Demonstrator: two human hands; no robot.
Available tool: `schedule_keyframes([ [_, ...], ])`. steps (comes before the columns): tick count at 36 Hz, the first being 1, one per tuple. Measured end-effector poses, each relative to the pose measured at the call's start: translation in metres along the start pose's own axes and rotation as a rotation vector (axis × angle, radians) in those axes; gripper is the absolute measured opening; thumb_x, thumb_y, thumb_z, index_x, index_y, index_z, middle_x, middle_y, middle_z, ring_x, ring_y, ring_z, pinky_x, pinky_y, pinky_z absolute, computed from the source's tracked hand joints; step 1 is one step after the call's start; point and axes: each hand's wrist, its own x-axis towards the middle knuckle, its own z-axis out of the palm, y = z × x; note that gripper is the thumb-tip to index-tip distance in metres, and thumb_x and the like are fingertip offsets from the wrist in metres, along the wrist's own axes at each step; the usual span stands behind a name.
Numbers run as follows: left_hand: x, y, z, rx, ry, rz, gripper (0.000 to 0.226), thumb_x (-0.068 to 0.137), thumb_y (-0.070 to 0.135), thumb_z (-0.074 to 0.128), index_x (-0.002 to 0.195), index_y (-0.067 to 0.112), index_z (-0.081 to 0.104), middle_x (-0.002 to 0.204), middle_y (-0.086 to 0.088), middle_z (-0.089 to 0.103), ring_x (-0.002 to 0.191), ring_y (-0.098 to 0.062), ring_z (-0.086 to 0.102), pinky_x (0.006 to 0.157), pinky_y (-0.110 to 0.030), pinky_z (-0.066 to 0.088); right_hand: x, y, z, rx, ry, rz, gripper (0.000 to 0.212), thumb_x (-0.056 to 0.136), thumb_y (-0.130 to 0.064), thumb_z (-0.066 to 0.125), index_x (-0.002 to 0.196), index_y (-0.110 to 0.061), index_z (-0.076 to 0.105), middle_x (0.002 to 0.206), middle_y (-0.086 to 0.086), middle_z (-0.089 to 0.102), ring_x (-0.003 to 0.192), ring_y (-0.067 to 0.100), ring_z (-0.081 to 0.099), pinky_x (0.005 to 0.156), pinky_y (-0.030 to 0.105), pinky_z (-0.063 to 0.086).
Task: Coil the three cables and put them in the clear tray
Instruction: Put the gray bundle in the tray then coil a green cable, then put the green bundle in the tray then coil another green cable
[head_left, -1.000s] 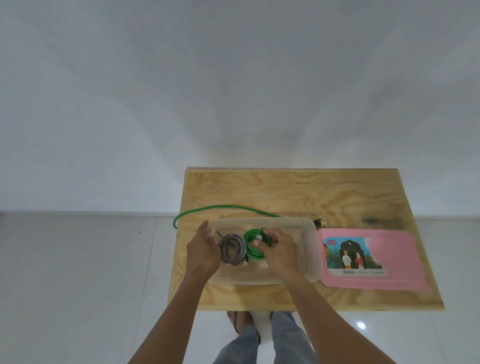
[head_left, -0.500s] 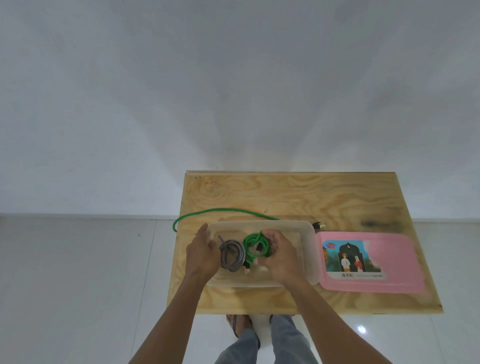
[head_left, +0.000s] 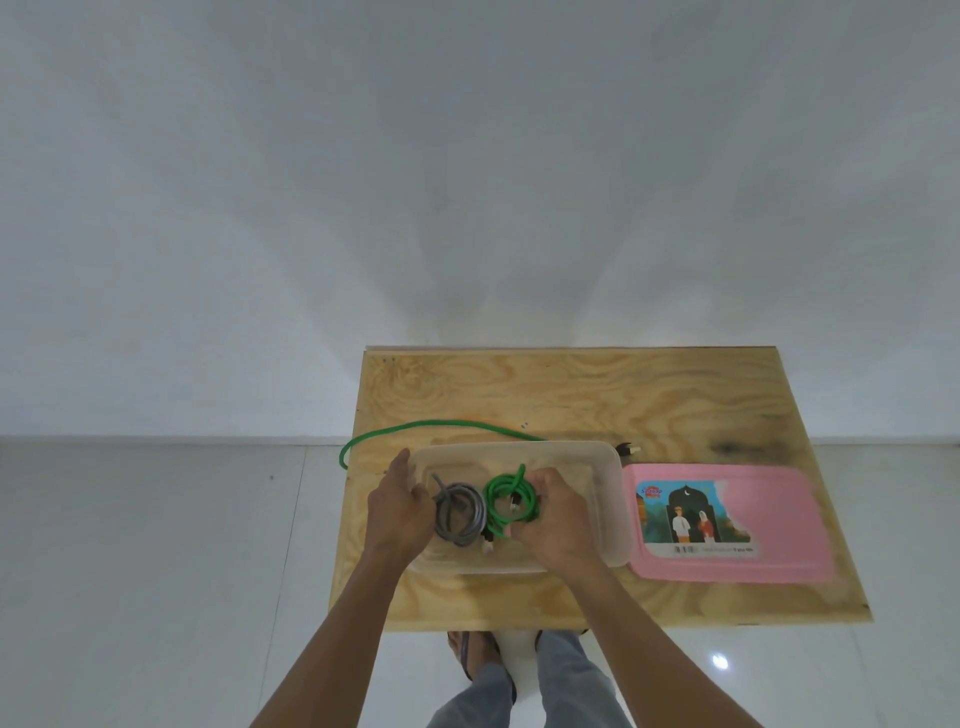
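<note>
The clear tray (head_left: 602, 462) sits on the plywood table. Inside it lie a coiled grey cable (head_left: 460, 514) on the left and a coiled green cable (head_left: 506, 499) beside it. My right hand (head_left: 556, 519) curls its fingers round the right side of the green coil, inside the tray. My left hand (head_left: 400, 506) holds the tray's left wall, fingers next to the grey coil. A second green cable (head_left: 441, 425) lies uncoiled on the table behind the tray, arcing off the left edge, with a dark plug end (head_left: 626, 449) at the tray's far right corner.
A pink lid (head_left: 769, 566) with a picture label lies flat to the right of the tray. The plywood table (head_left: 571, 384) stands against a white wall, with white floor tiles around it. My legs and feet show below the near edge.
My right hand has settled the green coil lower into the tray beside the grey coil. My left hand has stayed on the tray's left wall.
</note>
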Motion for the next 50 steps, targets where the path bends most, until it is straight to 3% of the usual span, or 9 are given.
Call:
schedule_keyframes([
  [12, 0.002, 0.0, 0.0, 0.003, 0.005, -0.005, 0.056, 0.1, 0.011, 0.041, 0.154, 0.015, 0.03, 0.151, -0.015, 0.045, 0.137, -0.033, 0.044, 0.112, -0.041, 0.038, -0.007, -0.005, -0.003, -0.045, -0.021, 0.044, 0.075, 0.058, -0.024, 0.092, 0.119, -0.021, 0.048, 0.113, -0.003, 0.064, 0.104, 0.018, 0.062, 0.073, 0.022, 0.042],
  [19, 0.002, -0.002, -0.002, -0.019, 0.012, 0.003, 0.056, 0.1, 0.015, 0.044, 0.154, 0.015, 0.03, 0.151, -0.012, 0.046, 0.137, -0.03, 0.045, 0.111, -0.041, 0.039, -0.01, -0.008, -0.009, -0.021, -0.038, 0.061, 0.092, 0.063, -0.028, 0.093, 0.14, -0.019, 0.043, 0.135, 0.004, 0.056, 0.126, 0.021, 0.053, 0.095, 0.027, 0.045],
  [28, -0.009, 0.01, -0.024, -0.061, 0.072, 0.076, 0.052, 0.1, 0.019, 0.052, 0.15, 0.012, 0.039, 0.148, -0.014, 0.05, 0.135, -0.026, 0.049, 0.108, -0.038, 0.041, -0.02, -0.049, -0.028, 0.062, 0.055, -0.002, 0.059, 0.094, -0.029, 0.067, 0.146, -0.013, 0.044, 0.148, 0.007, 0.051, 0.138, 0.022, 0.046, 0.112, 0.034, 0.039],
  [39, 0.014, 0.01, -0.077, -0.024, 0.195, 0.119, 0.042, 0.095, 0.015, 0.06, 0.137, 0.009, 0.055, 0.137, -0.014, 0.059, 0.121, -0.026, 0.06, 0.101, -0.034, 0.045, 0.003, -0.12, -0.026, -0.04, 0.017, -0.195, 0.035, 0.096, -0.024, 0.065, 0.13, -0.014, 0.061, 0.129, 0.004, 0.063, 0.115, 0.017, 0.06, 0.09, 0.019, 0.041],
  [44, 0.04, 0.003, -0.085, 0.022, 0.2, 0.112, 0.037, 0.095, 0.012, 0.06, 0.132, 0.007, 0.06, 0.134, -0.013, 0.062, 0.117, -0.026, 0.063, 0.098, -0.027, 0.043, 0.037, -0.131, -0.012, -0.142, -0.045, -0.23, 0.027, 0.095, -0.019, 0.065, 0.121, -0.014, 0.067, 0.122, 0.005, 0.067, 0.11, 0.019, 0.064, 0.094, 0.024, 0.046],
  [48, 0.061, 0.002, -0.08, 0.067, 0.161, 0.112, 0.032, 0.095, 0.011, 0.06, 0.126, 0.009, 0.065, 0.131, -0.012, 0.064, 0.113, -0.025, 0.065, 0.098, -0.029, 0.047, 0.071, -0.125, -0.004, -0.28, -0.105, -0.21, 0.021, 0.096, -0.013, 0.061, 0.114, -0.014, 0.071, 0.123, 0.006, 0.067, 0.113, 0.023, 0.062, 0.094, 0.028, 0.049],
  [50, 0.072, 0.005, -0.073, 0.097, 0.13, 0.118, 0.029, 0.095, 0.011, 0.059, 0.124, 0.01, 0.067, 0.131, -0.011, 0.064, 0.112, -0.024, 0.066, 0.095, -0.027, 0.048, 0.085, -0.121, -0.001, -0.346, -0.131, -0.176, 0.016, 0.095, -0.012, 0.06, 0.102, -0.02, 0.073, 0.118, 0.004, 0.068, 0.113, 0.025, 0.061, 0.092, 0.03, 0.051],
])
